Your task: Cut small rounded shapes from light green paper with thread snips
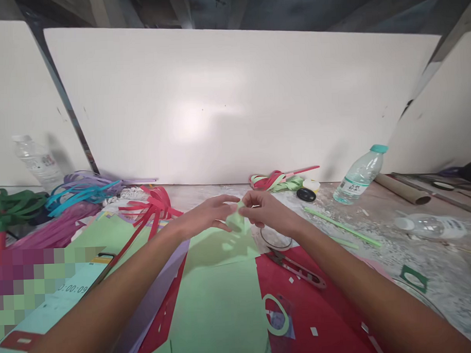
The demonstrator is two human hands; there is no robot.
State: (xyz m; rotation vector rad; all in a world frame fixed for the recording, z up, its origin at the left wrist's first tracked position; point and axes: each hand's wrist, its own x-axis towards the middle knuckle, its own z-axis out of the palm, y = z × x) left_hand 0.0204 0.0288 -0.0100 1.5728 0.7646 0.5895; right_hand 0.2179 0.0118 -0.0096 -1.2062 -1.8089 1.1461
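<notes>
A small curved piece of light green paper (236,221) stands raised between my two hands above the table. My right hand (268,210) pinches its upper right edge with thumb and bent fingers. At its left side, my left hand (209,214) reaches with long, slightly bent fingers around it, fingertips against the paper. Beneath both hands lie light green sheets (220,305), with the hands' shadows on them. A utility knife (296,269) with a pinkish handle rests to the right on red paper (321,312). Near it is a light green paper ring (265,312).
Bundles of paper strips (157,205) lie at left and back. A phone (69,293) shows a timer at left. A plastic bottle (361,174) leans at back right, with a cardboard tube (402,188) and a lying bottle (430,226) beyond. White panels (225,105) stand behind.
</notes>
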